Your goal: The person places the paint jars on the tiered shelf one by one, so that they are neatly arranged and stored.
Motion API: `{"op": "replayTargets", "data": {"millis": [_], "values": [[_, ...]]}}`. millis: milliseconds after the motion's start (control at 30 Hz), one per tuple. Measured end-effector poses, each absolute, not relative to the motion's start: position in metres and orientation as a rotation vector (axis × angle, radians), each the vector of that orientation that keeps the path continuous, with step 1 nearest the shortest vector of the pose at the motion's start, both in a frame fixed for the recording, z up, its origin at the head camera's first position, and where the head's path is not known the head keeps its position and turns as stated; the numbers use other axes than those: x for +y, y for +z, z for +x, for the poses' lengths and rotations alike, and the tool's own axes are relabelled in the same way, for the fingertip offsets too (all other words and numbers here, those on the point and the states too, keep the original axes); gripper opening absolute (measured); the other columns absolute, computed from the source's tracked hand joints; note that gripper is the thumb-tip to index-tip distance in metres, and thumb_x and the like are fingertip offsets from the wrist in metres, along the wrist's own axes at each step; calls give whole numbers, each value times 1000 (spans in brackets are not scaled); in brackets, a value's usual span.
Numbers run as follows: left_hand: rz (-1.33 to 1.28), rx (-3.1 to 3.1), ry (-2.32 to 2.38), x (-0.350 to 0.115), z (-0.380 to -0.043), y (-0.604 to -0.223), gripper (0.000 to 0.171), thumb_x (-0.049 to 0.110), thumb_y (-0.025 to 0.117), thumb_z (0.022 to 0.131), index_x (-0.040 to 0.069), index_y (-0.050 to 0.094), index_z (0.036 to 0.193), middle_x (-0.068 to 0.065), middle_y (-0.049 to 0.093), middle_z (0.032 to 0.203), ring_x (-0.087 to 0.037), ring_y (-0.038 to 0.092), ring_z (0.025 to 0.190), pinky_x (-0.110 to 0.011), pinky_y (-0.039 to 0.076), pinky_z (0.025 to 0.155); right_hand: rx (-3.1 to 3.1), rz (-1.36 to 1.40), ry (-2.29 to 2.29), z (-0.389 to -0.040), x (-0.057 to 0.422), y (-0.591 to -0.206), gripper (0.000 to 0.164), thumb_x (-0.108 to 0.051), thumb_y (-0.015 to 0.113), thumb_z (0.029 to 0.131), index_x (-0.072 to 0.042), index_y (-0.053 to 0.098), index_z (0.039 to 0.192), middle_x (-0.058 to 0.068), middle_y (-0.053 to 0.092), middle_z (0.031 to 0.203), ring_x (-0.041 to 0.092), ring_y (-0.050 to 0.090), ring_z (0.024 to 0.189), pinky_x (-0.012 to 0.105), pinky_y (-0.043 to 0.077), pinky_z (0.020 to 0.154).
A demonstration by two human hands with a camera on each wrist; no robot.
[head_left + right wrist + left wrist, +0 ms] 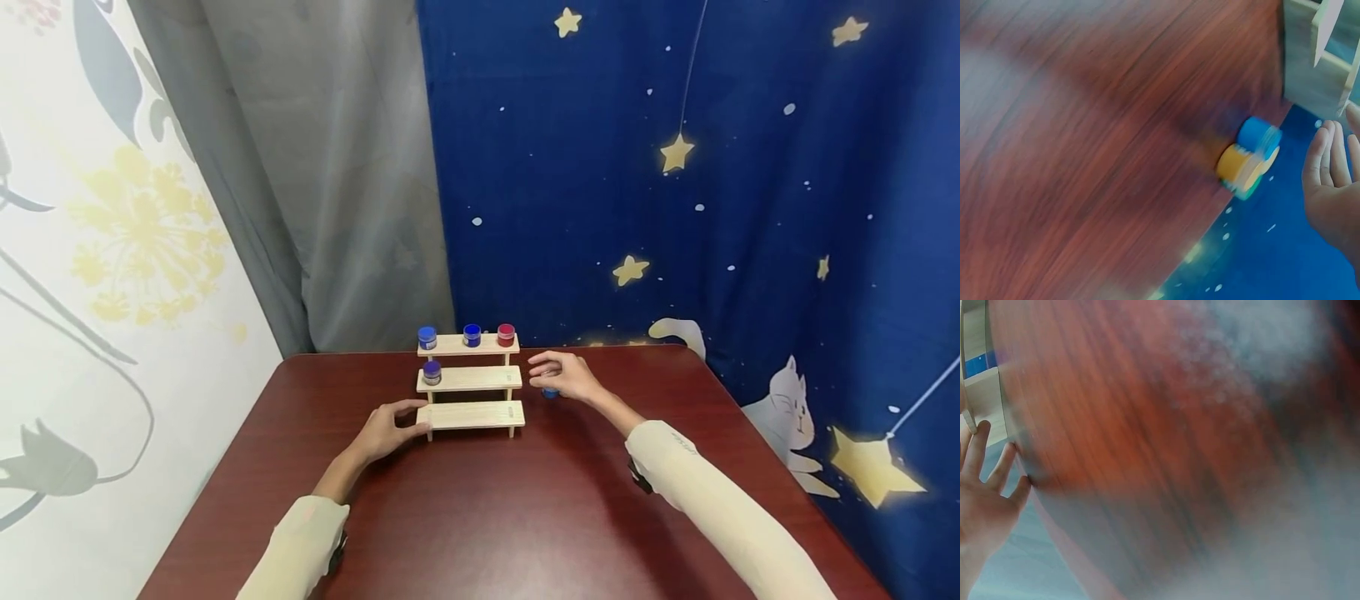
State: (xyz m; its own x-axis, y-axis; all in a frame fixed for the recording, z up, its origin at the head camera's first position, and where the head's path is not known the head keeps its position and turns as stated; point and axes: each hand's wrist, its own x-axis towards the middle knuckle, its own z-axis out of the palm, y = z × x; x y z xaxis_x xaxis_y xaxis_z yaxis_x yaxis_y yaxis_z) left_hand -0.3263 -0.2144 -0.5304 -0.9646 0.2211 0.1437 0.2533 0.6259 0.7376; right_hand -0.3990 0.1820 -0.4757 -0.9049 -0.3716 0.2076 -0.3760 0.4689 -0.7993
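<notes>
A three-tier pale wooden rack point(471, 414) stands on the table. My left hand point(386, 431) holds the left end of its lowest shelf, thumb at the front edge and fingers behind. My right hand point(566, 377), fingers loosely bent and holding nothing, hovers right of the rack. A blue jar point(551, 392) shows partly under it. In the right wrist view, the blue jar point(1256, 135) sits close to a yellow jar point(1237, 166) and a green one point(1248, 188). The top shelf bears two blue jars point(472, 336) and a red jar point(506, 335); a dark blue-purple jar point(432, 372) stands on the middle shelf's left end.
The reddish-brown table point(480, 517) reaches back to a grey curtain point(360, 167) and a dark blue curtain with stars point(570, 183). A white patterned curtain point(112, 333) hangs along the left side.
</notes>
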Motion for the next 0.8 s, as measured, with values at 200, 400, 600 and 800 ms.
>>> {"op": "replayTargets", "data": {"millis": [200,400,600,800], "values": [[-413,-2794,-1273,-213,-325,-530,48,32,84,91,18,71,134,-12,69,133,-34,62,128,-54,50,104,-2675,588,1453,-397,212,-484,38,-5,82,90,0,71,126,22,76,112,32,75,103,33,62,72],[-397,-2791,-1277,-215,-325,-531,47,31,84,90,18,71,134,-13,69,133,-34,62,128,-53,50,104,-2660,518,1412,-397,230,-492,40,-2,81,89,7,68,126,26,74,113,38,74,102,24,58,73],[-382,-2794,-1293,-215,-324,-530,48,32,85,90,20,71,134,-12,68,135,-33,61,129,-52,49,105,-2665,465,1361,-400,236,-502,43,-2,84,86,9,69,124,26,74,113,40,73,104,35,60,86],[-420,-2774,-1278,-214,-324,-529,48,33,83,91,17,71,134,-13,69,134,-34,62,128,-54,50,104,-2683,433,1324,-405,237,-509,43,-2,86,84,7,70,123,25,73,115,39,72,104,44,58,90]]}}
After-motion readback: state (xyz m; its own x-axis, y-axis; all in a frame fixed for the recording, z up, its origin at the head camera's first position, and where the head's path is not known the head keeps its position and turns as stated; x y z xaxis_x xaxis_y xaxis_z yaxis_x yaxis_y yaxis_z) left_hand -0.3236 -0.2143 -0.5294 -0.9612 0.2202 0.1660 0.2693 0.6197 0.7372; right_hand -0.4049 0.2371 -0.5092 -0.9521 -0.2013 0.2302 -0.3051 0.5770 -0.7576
